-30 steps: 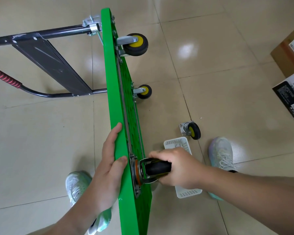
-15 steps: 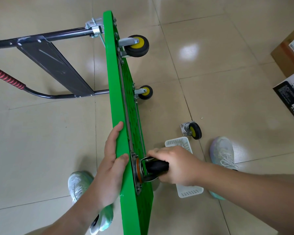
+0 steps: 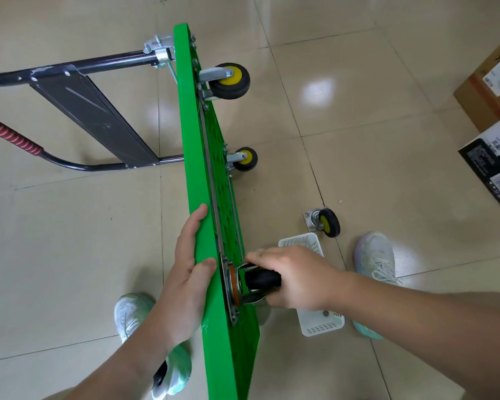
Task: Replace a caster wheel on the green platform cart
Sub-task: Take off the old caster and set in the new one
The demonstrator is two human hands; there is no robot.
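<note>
Handle: black tube frame with a red grip (image 3: 12, 137), lying out on the floor to the left, joined to the cart's far end.
Cart: green platform cart (image 3: 191, 140) stands on one long edge on the floor, underside facing right.
Left hand (image 3: 188, 272): flat against the deck's left face near its upper edge, fingers straight, thumb tip resting on the rim.
Mounted casters (image 3: 228, 80): two yellow-hubbed wheels at the far end of the underside.
Caster wheel (image 3: 261, 280): black, at the underside's near upper corner, its plate against the deck.
Right hand (image 3: 298, 278): fingers wrapped round the caster wheel.
Basket: white slotted basket (image 3: 321, 321) on the floor just right of the cart's near end. One small dark round piece (image 3: 326, 313) lies inside. The arm hides the rest.
Loose caster (image 3: 325, 222): on the floor just beyond the basket's far edge, not touching it.
Boxes: cardboard box (image 3: 488, 79) and black printed box (image 3: 491, 160) at far right; contents cannot be seen.
</note>
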